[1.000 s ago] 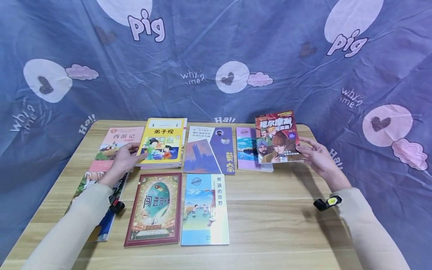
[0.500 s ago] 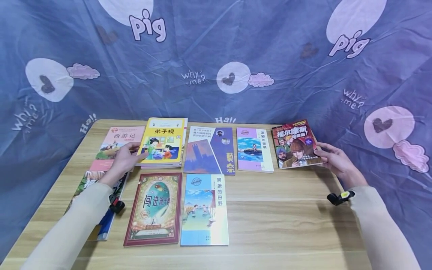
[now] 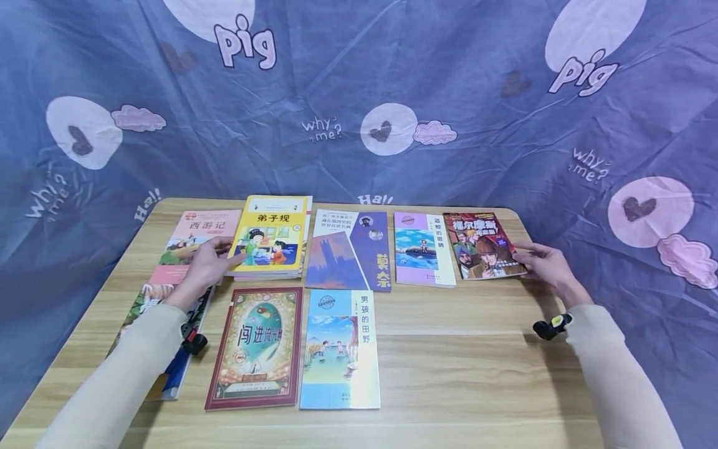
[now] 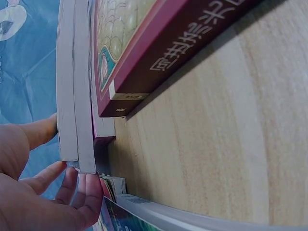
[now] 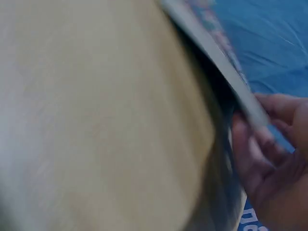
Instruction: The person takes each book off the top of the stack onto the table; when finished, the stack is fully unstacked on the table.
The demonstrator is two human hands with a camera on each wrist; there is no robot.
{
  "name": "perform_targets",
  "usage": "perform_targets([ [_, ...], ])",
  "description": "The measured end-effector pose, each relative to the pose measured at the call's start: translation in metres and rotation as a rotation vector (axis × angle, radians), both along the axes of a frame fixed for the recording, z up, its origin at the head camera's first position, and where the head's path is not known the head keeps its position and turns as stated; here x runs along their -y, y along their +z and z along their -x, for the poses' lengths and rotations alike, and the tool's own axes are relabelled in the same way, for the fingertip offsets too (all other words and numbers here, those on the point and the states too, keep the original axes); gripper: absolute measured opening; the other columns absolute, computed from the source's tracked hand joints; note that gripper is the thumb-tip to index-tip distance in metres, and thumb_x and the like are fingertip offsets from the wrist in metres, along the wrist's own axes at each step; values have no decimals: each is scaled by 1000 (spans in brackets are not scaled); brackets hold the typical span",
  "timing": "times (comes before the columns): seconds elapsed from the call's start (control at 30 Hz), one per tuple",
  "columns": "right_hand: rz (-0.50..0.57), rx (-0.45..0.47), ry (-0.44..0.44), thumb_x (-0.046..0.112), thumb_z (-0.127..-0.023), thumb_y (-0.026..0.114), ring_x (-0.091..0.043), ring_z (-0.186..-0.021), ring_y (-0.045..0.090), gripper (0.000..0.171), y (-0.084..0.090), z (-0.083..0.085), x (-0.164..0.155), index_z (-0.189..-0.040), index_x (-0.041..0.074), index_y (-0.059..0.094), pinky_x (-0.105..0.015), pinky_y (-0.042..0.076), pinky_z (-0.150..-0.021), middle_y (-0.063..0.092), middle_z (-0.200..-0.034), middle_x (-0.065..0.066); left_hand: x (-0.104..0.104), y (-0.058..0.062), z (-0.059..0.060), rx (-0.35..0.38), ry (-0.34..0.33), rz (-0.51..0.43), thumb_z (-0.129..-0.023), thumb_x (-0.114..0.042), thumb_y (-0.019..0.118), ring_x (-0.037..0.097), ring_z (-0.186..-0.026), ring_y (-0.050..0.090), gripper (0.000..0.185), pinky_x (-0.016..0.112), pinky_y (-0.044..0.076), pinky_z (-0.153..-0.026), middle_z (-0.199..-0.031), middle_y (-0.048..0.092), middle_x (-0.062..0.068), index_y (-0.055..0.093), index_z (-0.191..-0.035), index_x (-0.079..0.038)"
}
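On the wooden table, my right hand pinches the right edge of a red detective book. That book lies almost flat at the back right, beside a light purple book. The right wrist view is blurred; the detective book's edge slants above the tabletop there, with my right hand round it. My left hand holds the left edge of a yellow book topping a small stack. In the left wrist view the left hand has its thumb and fingers either side of the stack's corner.
Other books lie flat: a pink one at back left, a blue and purple one, a dark red one, a light blue one, and one under my left forearm. Blue printed cloth hangs behind.
My right hand carried the detective book from above the light purple book out to the right and lowered it almost flat beside that book. The left hand has stayed put.
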State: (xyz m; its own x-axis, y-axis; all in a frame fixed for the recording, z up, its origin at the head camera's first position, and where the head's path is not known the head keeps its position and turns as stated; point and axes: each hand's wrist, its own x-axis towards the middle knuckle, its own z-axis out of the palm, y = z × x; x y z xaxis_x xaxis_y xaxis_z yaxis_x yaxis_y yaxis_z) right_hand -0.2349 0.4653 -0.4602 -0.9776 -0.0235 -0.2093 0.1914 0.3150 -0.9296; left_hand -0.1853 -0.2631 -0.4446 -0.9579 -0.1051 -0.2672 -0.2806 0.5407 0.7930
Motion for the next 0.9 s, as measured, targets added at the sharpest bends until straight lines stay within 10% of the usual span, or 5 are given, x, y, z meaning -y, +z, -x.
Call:
perform_targets([
  [0.13,-519,-161,-44,24,-101,70,3,-64,60,41,2,-7,11,-136,2,67,-31,55,-60,69,-79,17,-1,2,0,-3,0,4,-105,-32,66,48,-148,39,75,61,39,-122,-160,39,30,32,-163,1],
  [0.23,-670,-253,-108,28,-98,72,5,-61,57,39,7,-11,22,-130,6,72,-32,48,-57,71,-81,18,-1,1,1,-3,5,1,-104,-33,67,46,-143,44,73,59,45,-116,-158,41,29,35,-162,1],
  [0.57,-162,-221,-35,13,-98,75,-5,-63,69,48,15,-4,119,-139,-8,61,-28,63,-59,74,-82,23,2,0,-1,-19,-2,25,-103,-36,68,40,-131,50,74,46,50,-98,-152,46,27,38,-160,0],
  [0.9,188,-52,157,5,-99,70,-13,-71,74,47,7,0,273,-143,-7,58,-31,67,-71,75,-116,-28,5,-3,-1,-29,-12,22,-102,-44,69,40,-133,49,78,48,50,-98,-151,45,25,38,-160,-1],
])
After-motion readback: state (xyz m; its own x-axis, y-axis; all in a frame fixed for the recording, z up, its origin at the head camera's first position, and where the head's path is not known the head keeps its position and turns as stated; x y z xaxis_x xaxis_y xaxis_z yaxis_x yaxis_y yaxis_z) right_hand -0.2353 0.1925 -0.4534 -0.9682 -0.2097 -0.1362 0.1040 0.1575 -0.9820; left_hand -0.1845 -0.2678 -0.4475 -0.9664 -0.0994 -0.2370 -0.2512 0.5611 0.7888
